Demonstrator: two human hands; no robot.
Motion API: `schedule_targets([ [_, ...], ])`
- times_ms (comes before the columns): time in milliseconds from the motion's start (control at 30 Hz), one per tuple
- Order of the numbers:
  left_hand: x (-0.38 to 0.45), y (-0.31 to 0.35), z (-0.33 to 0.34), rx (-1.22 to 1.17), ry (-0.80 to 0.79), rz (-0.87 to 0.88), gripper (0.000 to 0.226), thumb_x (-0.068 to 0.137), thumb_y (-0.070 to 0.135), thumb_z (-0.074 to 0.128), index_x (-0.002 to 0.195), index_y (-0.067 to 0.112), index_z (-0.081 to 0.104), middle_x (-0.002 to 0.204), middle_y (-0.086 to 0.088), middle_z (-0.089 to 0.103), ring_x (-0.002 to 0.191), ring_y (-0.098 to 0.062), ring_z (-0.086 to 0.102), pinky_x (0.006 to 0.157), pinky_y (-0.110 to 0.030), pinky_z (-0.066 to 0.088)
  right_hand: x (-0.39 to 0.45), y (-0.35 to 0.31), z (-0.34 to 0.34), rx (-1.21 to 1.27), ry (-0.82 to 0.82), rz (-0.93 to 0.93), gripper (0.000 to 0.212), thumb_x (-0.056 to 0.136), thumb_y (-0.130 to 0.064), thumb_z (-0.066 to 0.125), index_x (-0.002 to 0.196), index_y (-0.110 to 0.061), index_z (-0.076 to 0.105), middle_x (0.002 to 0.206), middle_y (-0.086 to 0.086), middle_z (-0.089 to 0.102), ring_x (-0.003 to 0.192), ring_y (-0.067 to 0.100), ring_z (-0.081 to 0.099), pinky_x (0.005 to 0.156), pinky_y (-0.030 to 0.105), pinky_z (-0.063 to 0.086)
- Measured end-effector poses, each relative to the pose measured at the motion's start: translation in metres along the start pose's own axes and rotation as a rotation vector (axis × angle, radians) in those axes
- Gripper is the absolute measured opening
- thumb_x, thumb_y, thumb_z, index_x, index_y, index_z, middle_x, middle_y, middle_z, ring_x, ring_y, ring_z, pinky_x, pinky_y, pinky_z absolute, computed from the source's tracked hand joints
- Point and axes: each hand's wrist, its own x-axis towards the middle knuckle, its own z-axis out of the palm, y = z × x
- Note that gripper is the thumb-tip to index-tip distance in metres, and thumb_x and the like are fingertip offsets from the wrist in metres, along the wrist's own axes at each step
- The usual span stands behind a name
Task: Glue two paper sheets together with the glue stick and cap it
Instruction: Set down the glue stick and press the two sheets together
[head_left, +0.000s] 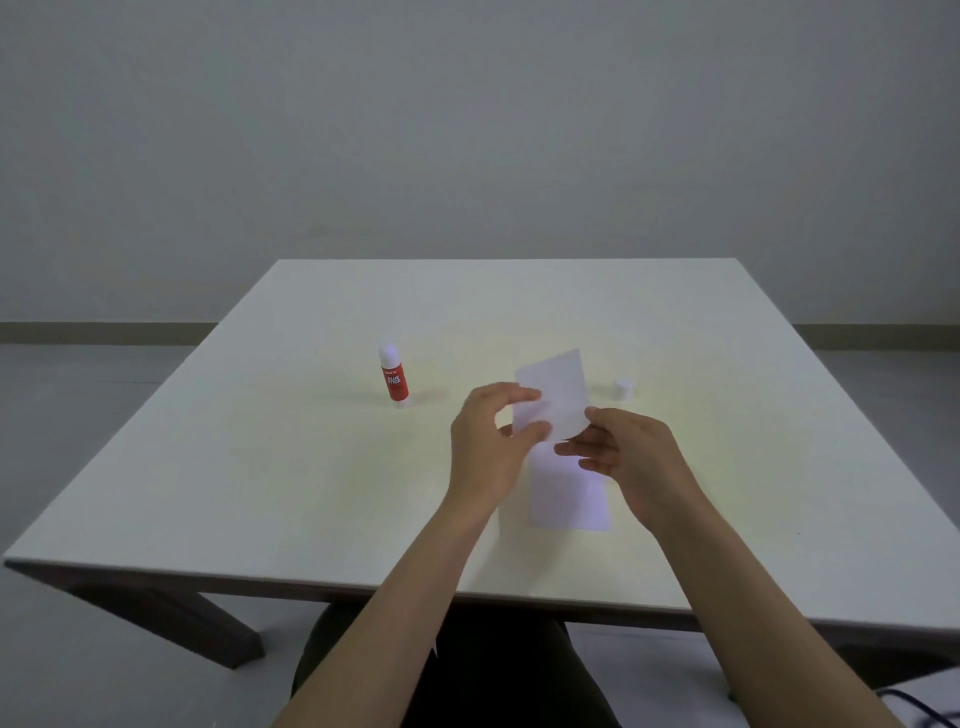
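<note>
Both hands hold one small white paper sheet (558, 392) tilted up above the table. My left hand (491, 441) pinches its left edge between thumb and fingers. My right hand (626, 452) grips its lower right corner. A second white paper sheet (566, 493) lies flat on the table right below the hands. The red and white glue stick (394, 376) stands upright to the left, uncapped, apart from both hands. Its white cap (622, 388) sits on the table to the right of the raised sheet.
The white table (260, 467) has its front edge near my lap and dark legs at the lower left. A plain grey wall is behind it. A dark cable shows at the bottom right corner.
</note>
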Motion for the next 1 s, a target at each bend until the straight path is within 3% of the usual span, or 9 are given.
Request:
schedule_targets([
  [67, 0.002, -0.003, -0.001, -0.020, 0.093, -0.062, 0.037, 0.074, 0.011, 0.074, 0.102, 0.032, 0.064, 0.108, 0.015, 0.054, 0.097, 0.004, 0.056, 0.075, -0.011, 0.047, -0.002, 0.001, -0.001, -0.034, 0.022, -0.006, 0.020, 0.089, -0.010, 0.054, 0.077, -0.006, 0.069, 0.060, -0.003, 0.070, 0.065, 0.024, 0.072, 0.064, 0.030, 0.047],
  [133, 0.005, -0.005, -0.003, -0.059, 0.106, -0.173, 0.041, 0.076, 0.015, 0.075, 0.112, 0.029, 0.061, 0.107, 0.012, 0.056, 0.089, -0.001, 0.061, 0.078, -0.023, 0.052, -0.003, 0.004, -0.002, -0.056, 0.036, -0.001, 0.020, 0.089, -0.008, 0.055, 0.072, -0.006, 0.066, 0.053, -0.005, 0.063, 0.061, 0.023, 0.067, 0.060, 0.028, 0.045],
  [267, 0.008, -0.004, -0.005, -0.138, 0.054, -0.287, 0.026, 0.078, 0.016, 0.073, 0.100, 0.026, 0.063, 0.088, 0.000, 0.069, 0.085, -0.018, 0.067, 0.075, -0.035, 0.058, -0.003, 0.007, -0.008, -0.106, 0.025, 0.004, 0.017, 0.087, -0.007, 0.057, 0.080, 0.006, 0.067, 0.070, 0.012, 0.059, 0.054, 0.020, 0.057, 0.056, 0.027, 0.040],
  [467, 0.002, -0.006, -0.009, -0.156, -0.004, -0.322, 0.013, 0.073, 0.015, 0.078, 0.082, 0.009, 0.071, 0.083, -0.009, 0.074, 0.072, -0.019, 0.069, 0.062, -0.028, 0.055, -0.002, 0.005, -0.020, -0.190, 0.055, -0.049, 0.011, 0.083, -0.007, 0.065, 0.078, 0.000, 0.070, 0.066, 0.007, 0.063, 0.050, 0.017, 0.049, 0.051, 0.024, 0.036],
  [700, -0.010, -0.016, -0.016, -0.005, -0.129, -0.357, 0.014, 0.075, 0.022, 0.075, 0.062, 0.020, 0.070, 0.067, 0.011, 0.071, 0.060, 0.002, 0.064, 0.060, -0.019, 0.043, -0.003, 0.013, -0.033, -0.207, 0.030, 0.049, 0.016, 0.078, -0.004, 0.070, 0.062, -0.003, 0.067, 0.052, 0.004, 0.060, 0.041, 0.015, 0.047, 0.044, 0.024, 0.037],
  [833, -0.014, -0.020, -0.016, 0.100, -0.167, -0.350, 0.011, 0.072, 0.023, 0.078, 0.063, 0.021, 0.073, 0.070, 0.009, 0.072, 0.072, -0.007, 0.063, 0.064, -0.017, 0.043, -0.006, 0.022, -0.037, -0.230, 0.033, 0.101, 0.018, 0.077, -0.003, 0.072, 0.060, -0.001, 0.065, 0.047, 0.003, 0.061, 0.038, 0.013, 0.047, 0.037, 0.020, 0.036],
  [1000, -0.012, -0.022, -0.014, 0.243, -0.160, -0.309, 0.013, 0.071, 0.029, 0.078, 0.061, 0.024, 0.072, 0.068, 0.009, 0.071, 0.061, -0.009, 0.056, 0.056, -0.021, 0.039, -0.006, 0.025, -0.036, -0.313, 0.074, 0.098, 0.016, 0.077, -0.004, 0.072, 0.063, 0.002, 0.067, 0.044, 0.002, 0.060, 0.035, 0.014, 0.046, 0.033, 0.020, 0.033],
])
